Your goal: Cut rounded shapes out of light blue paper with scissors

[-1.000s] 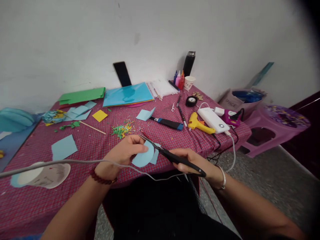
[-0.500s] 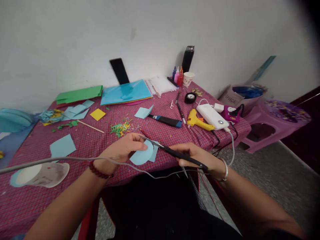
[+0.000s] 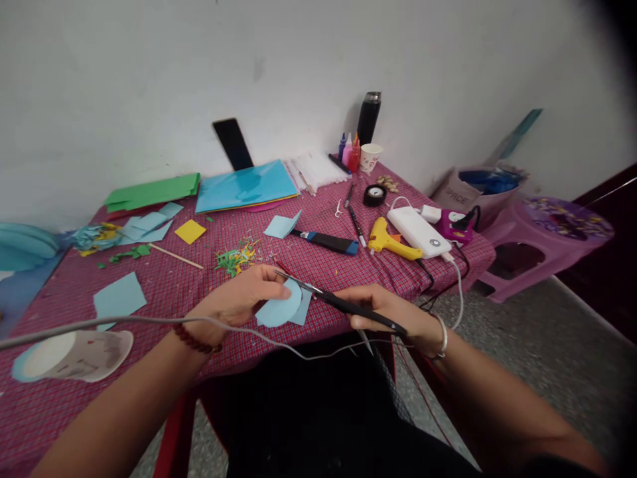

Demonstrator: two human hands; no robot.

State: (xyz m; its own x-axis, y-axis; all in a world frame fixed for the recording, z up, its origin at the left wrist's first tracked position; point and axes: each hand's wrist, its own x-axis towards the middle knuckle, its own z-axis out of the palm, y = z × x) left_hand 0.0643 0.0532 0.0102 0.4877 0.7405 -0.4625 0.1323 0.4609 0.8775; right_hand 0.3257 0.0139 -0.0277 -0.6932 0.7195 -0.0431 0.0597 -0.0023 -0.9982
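My left hand (image 3: 249,290) pinches a light blue piece of paper (image 3: 279,312) with a rounded edge, thumb on top. A partly cut strip of the same paper (image 3: 302,311) hangs at its right side. My right hand (image 3: 381,309) is closed around the black handles of a pair of scissors (image 3: 343,304). The blades point left and lie across the upper edge of the paper, close to my left fingertips. Behind my hands lie a utility knife (image 3: 328,242) with a black and blue handle, and a folded light blue paper (image 3: 282,226).
A grey cable (image 3: 149,320) runs across my left wrist. A paper cup (image 3: 79,356) lies on its side at left. Paper scraps (image 3: 236,259) lie mid-table. To the right are a yellow glue gun (image 3: 393,244), a white power bank (image 3: 418,231) and black tape (image 3: 374,194).
The view has shifted slightly, so the table's things sit a little further left. The cut between the round paper and its offcut looks slightly wider. Both hands keep their grips.
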